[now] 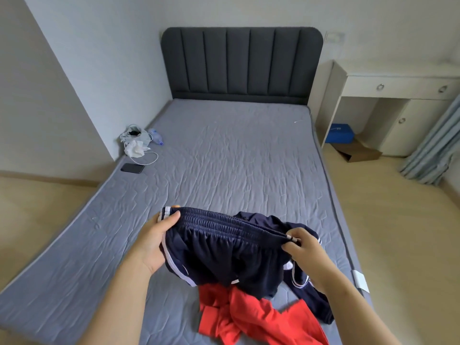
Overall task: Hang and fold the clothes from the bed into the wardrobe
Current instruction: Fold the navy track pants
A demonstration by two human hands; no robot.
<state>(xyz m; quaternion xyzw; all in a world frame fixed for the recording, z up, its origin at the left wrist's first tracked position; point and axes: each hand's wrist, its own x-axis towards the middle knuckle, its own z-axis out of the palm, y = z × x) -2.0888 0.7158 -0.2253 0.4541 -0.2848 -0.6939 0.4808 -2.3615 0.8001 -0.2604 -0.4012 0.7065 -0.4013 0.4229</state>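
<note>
On my feed, far left on the grey mattress (236,158), I see a dark phone (132,168), a crumpled bag (135,138) and a plastic bottle (156,137) close together. Nearer, the left hand (154,241) grips the left end of the navy shorts (224,250) at the waistband, thumb on top and fingers curled behind the cloth. The shorts hang stretched between the 2 hands over the near part of the mattress, and their legs trail onto a red garment (251,317) bunched at the near edge. The right hand (302,247) pinches the waistband's right end between thumb and fingertips. More navy cloth lies beneath that hand. Far right stand a white desk (398,88), a blue box (339,136) under it, and a pale curtain (433,150).
</note>
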